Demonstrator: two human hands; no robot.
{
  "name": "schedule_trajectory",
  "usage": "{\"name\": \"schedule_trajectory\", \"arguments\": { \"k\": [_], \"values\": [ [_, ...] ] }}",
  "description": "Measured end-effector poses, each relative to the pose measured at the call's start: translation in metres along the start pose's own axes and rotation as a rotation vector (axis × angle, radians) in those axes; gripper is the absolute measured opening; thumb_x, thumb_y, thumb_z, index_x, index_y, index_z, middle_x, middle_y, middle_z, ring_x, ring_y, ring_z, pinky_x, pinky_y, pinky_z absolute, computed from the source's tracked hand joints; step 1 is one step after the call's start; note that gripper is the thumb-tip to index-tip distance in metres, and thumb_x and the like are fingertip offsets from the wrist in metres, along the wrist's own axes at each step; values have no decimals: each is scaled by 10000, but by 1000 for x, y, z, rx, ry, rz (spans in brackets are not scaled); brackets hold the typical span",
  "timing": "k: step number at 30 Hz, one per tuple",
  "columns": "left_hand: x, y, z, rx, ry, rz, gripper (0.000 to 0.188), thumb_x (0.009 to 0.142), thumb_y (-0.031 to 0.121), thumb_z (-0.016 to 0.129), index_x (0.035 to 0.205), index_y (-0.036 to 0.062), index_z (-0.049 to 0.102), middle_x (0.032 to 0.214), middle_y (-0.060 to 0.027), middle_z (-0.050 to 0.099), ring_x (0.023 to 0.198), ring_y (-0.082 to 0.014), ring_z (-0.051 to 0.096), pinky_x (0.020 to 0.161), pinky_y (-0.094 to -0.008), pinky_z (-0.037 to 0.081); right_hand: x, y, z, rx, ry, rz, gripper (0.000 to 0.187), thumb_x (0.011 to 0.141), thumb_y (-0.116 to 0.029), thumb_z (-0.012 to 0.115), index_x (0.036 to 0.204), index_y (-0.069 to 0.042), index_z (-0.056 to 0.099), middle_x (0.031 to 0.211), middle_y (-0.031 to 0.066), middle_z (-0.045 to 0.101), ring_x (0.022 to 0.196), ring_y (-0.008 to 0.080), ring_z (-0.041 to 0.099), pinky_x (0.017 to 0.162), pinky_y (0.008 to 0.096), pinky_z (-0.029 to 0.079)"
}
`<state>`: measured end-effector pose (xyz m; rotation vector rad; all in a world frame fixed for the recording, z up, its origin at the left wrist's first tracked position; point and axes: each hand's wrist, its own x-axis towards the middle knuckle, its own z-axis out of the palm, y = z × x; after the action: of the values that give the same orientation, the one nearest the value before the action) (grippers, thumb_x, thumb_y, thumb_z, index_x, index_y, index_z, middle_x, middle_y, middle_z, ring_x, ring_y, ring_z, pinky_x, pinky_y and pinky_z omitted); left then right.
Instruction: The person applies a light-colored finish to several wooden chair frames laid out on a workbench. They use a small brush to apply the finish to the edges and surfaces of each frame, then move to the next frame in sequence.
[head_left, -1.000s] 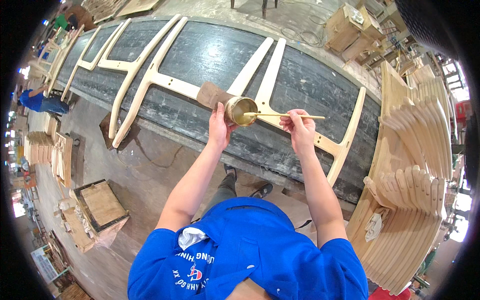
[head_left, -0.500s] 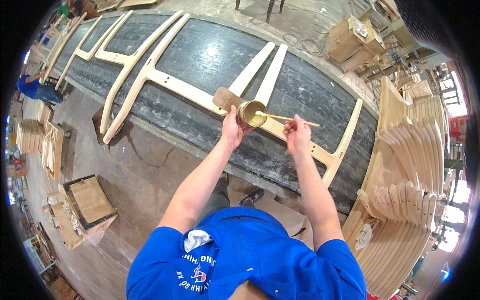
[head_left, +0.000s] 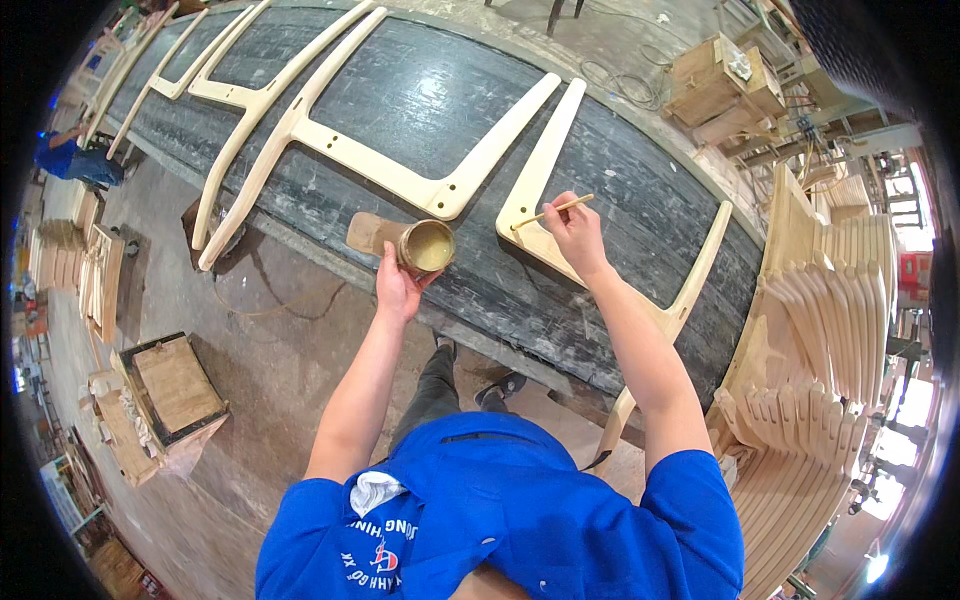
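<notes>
My left hand [head_left: 400, 287] grips a small round pot [head_left: 426, 246] from below, its mouth tipped up and pale yellow stuff inside. A flat brown paddle-like piece [head_left: 372, 232] sticks out beside the pot. Between the fingers of my right hand [head_left: 574, 236] is a thin wooden stick [head_left: 562, 208]. Its lower tip meets the corner of a pale wooden chair-side frame [head_left: 545, 247], near the holes there. Left of it lies another such frame [head_left: 385, 178], with dark holes at its corner. Both frames rest on a long dark table [head_left: 400, 85].
More wooden frames [head_left: 245, 105] lie along the table to the left. Stacks of curved wooden parts [head_left: 840, 310] stand at the right. A box [head_left: 172, 390] sits on the floor at lower left. A person in blue [head_left: 75, 158] is far left.
My left hand has drawn the pot left and slightly down, away from the frames. The stick has left the pot, and its tip is now at the right frame's corner.
</notes>
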<state>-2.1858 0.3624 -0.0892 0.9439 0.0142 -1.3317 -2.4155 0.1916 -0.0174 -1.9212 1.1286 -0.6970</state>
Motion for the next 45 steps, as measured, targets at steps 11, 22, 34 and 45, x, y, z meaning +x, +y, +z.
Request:
{"name": "schedule_trajectory", "arguments": {
  "k": [11,22,34,45],
  "values": [
    [-3,6,-8,-26,44,39,555,975,485,247,1315,64,371,1295,-127,480,1156,-300,515,912,-475,481,18,9,0,51,17,37,169,861,-152,609,821,-6,534,641,99,580,589,159,568,571,293,453],
    [13,11,4,16,6,-7,555,977,480,234,1319,63,366,1297,-126,483,1154,-296,517,921,-475,476,38,28,9,-5,43,-1,162,839,-148,636,786,-29,541,651,90,559,563,185,550,548,298,452],
    [20,20,7,108,7,2,539,981,467,238,1326,70,355,1296,-117,486,1163,-282,513,922,-464,473,48,7,-43,-244,-539,-436,115,761,23,580,851,-38,618,849,82,590,839,241,594,702,338,482],
    [42,-24,50,183,2,29,460,967,455,357,1284,121,351,1201,-75,522,1065,-230,564,832,-442,506,-12,66,-11,1013,355,685,168,883,-167,593,900,-3,562,761,82,635,632,149,624,561,243,498]
  ]
}}
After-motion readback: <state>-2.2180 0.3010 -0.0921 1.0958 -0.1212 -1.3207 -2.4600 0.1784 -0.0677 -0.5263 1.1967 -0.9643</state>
